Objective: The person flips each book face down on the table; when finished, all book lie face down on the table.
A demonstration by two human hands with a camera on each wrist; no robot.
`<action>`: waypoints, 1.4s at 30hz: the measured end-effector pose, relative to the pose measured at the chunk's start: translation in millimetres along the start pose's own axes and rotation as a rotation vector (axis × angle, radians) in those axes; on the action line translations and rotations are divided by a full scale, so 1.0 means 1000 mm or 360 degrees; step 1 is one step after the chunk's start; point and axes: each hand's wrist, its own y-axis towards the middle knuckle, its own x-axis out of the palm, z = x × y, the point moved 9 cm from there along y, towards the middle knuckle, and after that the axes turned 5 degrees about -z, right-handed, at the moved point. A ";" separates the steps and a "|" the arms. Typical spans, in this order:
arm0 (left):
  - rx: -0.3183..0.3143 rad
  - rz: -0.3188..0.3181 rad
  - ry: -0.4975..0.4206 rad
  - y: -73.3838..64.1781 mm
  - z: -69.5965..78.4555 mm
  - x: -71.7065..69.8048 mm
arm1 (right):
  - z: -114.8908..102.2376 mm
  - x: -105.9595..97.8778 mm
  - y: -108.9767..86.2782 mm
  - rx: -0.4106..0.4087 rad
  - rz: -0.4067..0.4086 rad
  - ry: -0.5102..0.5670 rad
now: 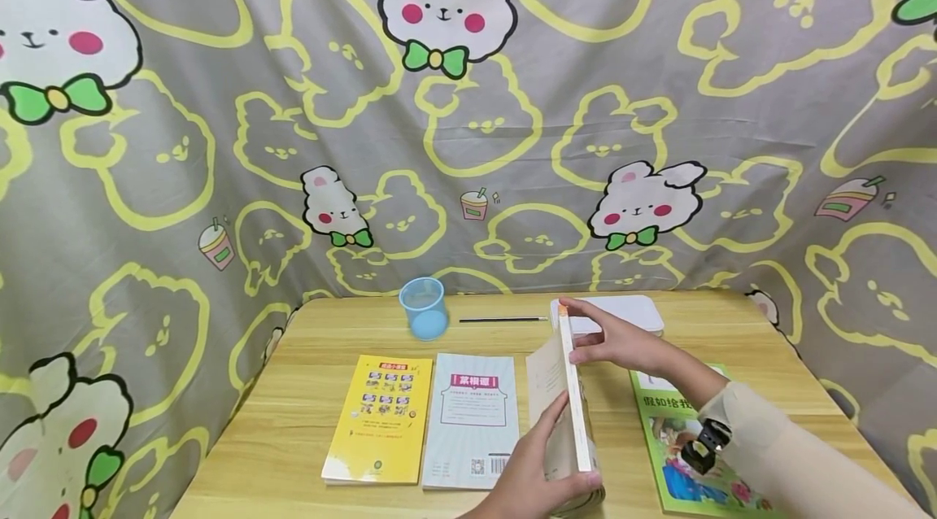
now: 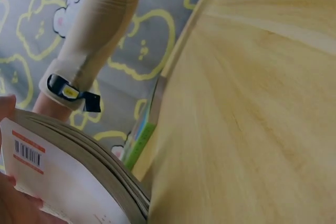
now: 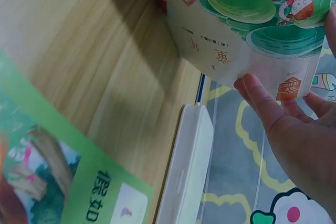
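Observation:
Both hands hold a paperback book [image 1: 577, 401] upright, its white spine toward the head camera. The left hand [image 1: 533, 466] grips the near lower end, thumb on one side; in the left wrist view, its fingers lie on the cover beside a barcode label [image 2: 27, 153]. At the far upper end, the right hand [image 1: 615, 342] pinches the book between thumb and fingers. A cover with green bowls [image 3: 262, 22] faces the right wrist camera. Some pages [image 2: 105, 153] are slightly fanned. Right of the held book lies a green book [image 1: 684, 454], partly behind the right forearm.
A yellow book [image 1: 381, 421] and a pale blue book [image 1: 472, 413] lie side by side on the wooden table [image 1: 278, 421]. Along the back stand a blue cup [image 1: 426, 311], a thin black pencil-like stick [image 1: 501, 320] and a white case [image 1: 629, 311]. A patterned curtain [image 1: 454, 128] hangs behind.

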 end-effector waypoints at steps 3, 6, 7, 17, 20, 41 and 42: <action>0.0027 -0.0020 0.0026 0.002 -0.002 0.004 | 0.002 -0.001 -0.003 -0.0003 -0.0006 -0.0022; 0.0063 -0.0033 0.0071 0.004 -0.003 0.007 | 0.006 -0.001 -0.005 0.0003 -0.0016 -0.0029; 0.0072 -0.0038 0.0080 0.004 -0.003 0.008 | 0.007 -0.001 -0.005 0.0005 -0.0018 -0.0038; -0.0061 -0.0063 0.0099 0.005 -0.013 0.011 | 0.016 -0.002 -0.011 0.0027 0.0006 -0.0126; -0.0140 -0.0097 0.0109 0.005 -0.018 0.014 | 0.019 -0.003 -0.013 0.0033 0.0019 -0.0174; 0.0005 -0.0484 0.1027 0.004 -0.027 0.021 | 0.035 -0.003 -0.031 -0.0028 -0.0190 -0.0097; 0.0007 -0.0491 0.1058 0.003 -0.027 0.022 | 0.036 -0.003 -0.032 -0.0022 -0.0200 -0.0083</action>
